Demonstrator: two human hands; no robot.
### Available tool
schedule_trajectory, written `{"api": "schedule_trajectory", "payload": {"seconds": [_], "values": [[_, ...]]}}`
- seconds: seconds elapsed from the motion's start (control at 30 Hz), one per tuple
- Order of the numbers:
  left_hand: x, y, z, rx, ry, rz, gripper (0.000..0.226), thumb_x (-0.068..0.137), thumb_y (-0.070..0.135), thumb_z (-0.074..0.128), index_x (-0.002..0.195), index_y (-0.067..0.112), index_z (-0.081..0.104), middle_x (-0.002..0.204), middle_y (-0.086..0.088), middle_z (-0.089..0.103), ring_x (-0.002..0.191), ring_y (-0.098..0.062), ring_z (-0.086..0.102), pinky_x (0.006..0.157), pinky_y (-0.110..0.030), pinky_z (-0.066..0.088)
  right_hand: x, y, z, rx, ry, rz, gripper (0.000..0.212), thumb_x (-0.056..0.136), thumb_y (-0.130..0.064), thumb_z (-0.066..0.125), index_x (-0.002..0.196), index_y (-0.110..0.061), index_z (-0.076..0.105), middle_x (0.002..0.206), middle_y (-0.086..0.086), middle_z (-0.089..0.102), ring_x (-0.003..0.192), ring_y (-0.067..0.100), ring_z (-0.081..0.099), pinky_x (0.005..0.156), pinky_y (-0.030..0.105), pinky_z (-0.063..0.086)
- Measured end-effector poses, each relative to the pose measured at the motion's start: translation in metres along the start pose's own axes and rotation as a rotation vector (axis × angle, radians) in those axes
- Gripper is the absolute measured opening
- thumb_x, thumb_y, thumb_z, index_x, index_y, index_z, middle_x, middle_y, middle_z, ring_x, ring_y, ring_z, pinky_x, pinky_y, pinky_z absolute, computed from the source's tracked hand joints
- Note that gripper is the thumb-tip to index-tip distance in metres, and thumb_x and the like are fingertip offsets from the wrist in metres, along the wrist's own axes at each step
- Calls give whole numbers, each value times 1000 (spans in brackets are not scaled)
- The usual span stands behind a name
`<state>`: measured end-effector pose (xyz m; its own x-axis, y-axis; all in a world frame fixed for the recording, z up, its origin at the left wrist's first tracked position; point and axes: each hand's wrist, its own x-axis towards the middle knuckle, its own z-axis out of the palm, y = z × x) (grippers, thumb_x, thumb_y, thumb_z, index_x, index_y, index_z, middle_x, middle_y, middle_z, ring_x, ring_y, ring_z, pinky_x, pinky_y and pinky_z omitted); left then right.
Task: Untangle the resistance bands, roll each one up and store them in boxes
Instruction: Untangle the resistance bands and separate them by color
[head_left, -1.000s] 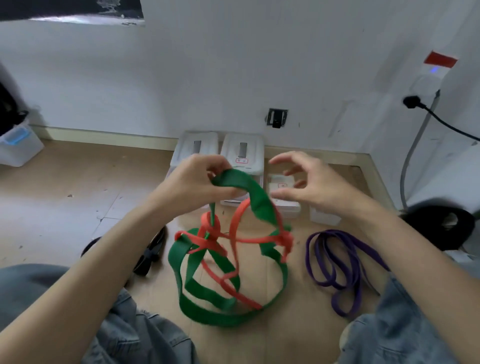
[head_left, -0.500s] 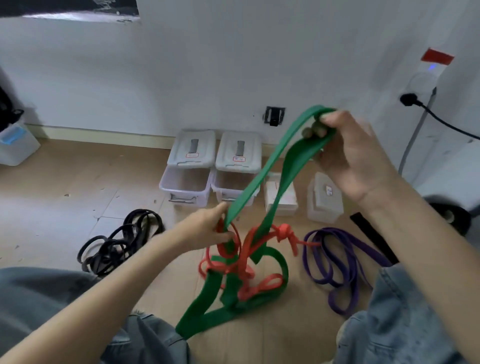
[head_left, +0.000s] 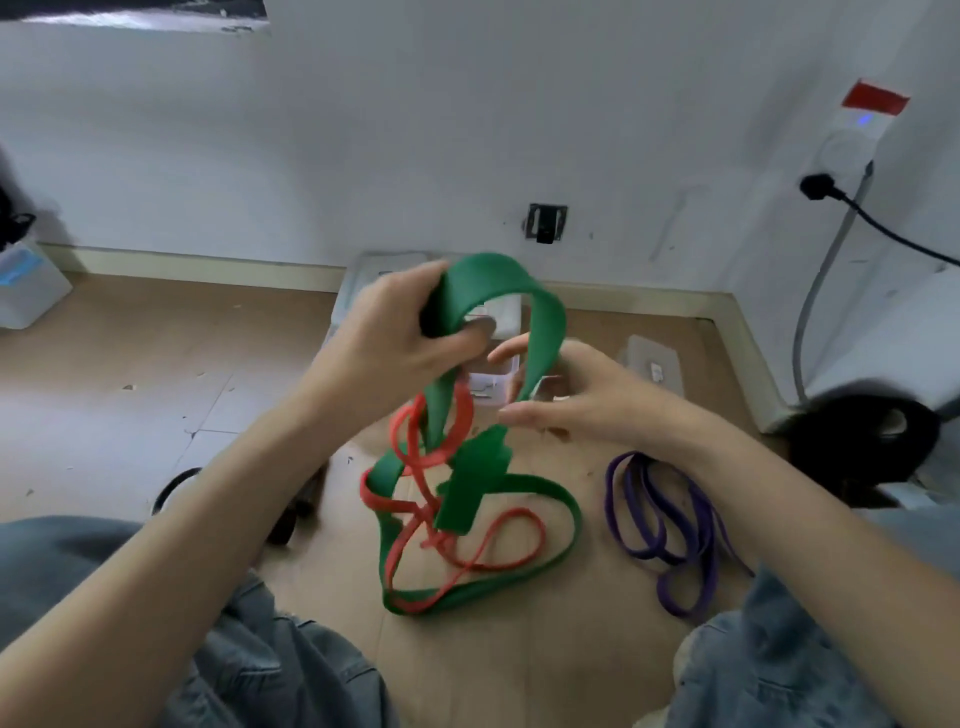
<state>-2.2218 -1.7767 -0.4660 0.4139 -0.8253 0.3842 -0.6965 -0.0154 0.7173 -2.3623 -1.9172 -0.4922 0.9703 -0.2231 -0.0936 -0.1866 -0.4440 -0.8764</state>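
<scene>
Gripping green band (head_left: 545, 317), left hand (head_left: 400, 332) lifts tangle

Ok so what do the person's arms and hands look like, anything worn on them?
Both forearms are bare up to the frame edge: no sleeves, watch, bracelets or gloves in view. The left hand and right hand show no rings. Fingernails look short and unpainted. Blue denim covers the knees below.

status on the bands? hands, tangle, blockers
Left hand grips green band; right hand open beside it. Red band tangled through green. Nothing boxed yet.
</scene>
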Motion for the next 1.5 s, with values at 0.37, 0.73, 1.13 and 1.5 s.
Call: {"api": "schedule_trajectory", "payload": {"seconds": [0.37,0.73,1.13,1.5], "values": [[5,8,12,-366,-207,-241,12,88,10,55,77,7,57,51,11,52,51,-9,50,48,-16,43,-4,-1,5,34,-238,67,42,76,-33,76,112,-41,56,87,-23,61,79,-3,60,68,22,49],[-20,-21,33,-596,-499,-300,41,80,27,70,117,26,52,109,8,67,106,-13,63,90,-29,51,-4,-25,2,567,188,-131,12,80,-14,63,80,-18,74,80,3,74,77,20,71,60,30,57],[7,23,7,-681,107,-223,12,86,11,63,78,15,71,78,1,74,74,-13,71,63,-22,56,-14,-20,11,323,-155,48,45,79,-32,72,115,-9,58,106,7,69,96,14,66,86,33,55],[-23,-2,34,-492,-399,-338,22,74,9,73,93,18,66,85,4,74,81,-13,71,68,-22,56,-5,-34,-5,1033,277,-117,12,76,-20,62,80,-9,63,75,2,68,69,12,64,65,25,54]]}}
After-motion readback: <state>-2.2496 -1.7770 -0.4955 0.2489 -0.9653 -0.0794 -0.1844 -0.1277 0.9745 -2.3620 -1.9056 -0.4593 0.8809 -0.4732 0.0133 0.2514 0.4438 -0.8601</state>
